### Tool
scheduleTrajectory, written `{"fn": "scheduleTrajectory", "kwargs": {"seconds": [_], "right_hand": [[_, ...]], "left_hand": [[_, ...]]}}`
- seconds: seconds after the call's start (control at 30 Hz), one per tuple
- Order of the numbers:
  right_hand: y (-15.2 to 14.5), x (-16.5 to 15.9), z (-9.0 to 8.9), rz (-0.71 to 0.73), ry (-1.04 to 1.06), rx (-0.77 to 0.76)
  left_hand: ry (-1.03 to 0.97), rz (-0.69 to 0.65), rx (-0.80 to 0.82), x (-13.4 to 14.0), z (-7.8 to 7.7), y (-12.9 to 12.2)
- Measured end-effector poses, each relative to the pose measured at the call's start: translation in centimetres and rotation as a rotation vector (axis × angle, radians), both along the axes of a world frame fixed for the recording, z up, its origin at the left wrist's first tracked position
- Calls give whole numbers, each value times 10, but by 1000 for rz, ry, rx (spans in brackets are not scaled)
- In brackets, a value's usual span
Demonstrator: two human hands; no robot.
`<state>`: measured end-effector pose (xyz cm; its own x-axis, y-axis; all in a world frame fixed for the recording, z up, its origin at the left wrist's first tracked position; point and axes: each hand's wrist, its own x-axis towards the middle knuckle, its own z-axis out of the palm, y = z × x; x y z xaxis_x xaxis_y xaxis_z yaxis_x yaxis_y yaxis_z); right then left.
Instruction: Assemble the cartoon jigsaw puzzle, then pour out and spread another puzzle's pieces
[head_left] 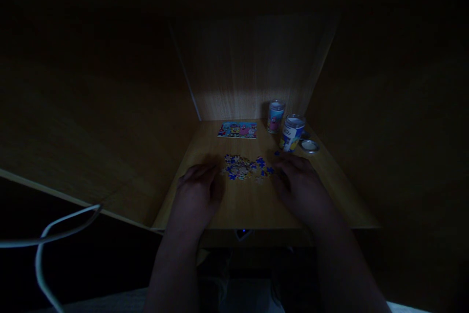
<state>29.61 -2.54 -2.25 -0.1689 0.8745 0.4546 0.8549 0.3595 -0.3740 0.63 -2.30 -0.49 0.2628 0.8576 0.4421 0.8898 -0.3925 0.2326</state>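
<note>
A loose pile of small jigsaw puzzle pieces (240, 168), some blue and some printed in mixed colours, lies on the wooden surface between my hands. My left hand (198, 187) rests at the pile's left edge, fingers stretched toward it and thumb apart. On the other side, my right hand (302, 183) reaches to the right-hand pieces with its fingers apart. Dim light hides the fingertips partly, and I see nothing held in either hand. One blue puzzle piece (277, 153) lies just beyond my right fingers.
Behind the pile lies a colourful cartoon picture (237, 130). Two printed cans, a pink-and-blue can (274, 120) and a blue-and-yellow can (291, 136), stand at the back right beside a round metal lid (309, 145). Wooden side panels enclose the surface. A white cable (42, 249) hangs at left.
</note>
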Motion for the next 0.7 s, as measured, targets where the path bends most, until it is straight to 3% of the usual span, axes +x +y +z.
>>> {"fn": "scheduleTrajectory", "kwargs": {"seconds": [0.23, 0.43, 0.7], "right_hand": [[-2, -6, 0, 104, 29, 35], [-2, -6, -2, 95, -3, 8], [-1, -6, -1, 39, 41, 21]], "left_hand": [[-41, 24, 30, 2, -1, -1], [-56, -28, 21, 3, -1, -2], [-104, 20, -21, 2, 1, -1]]}}
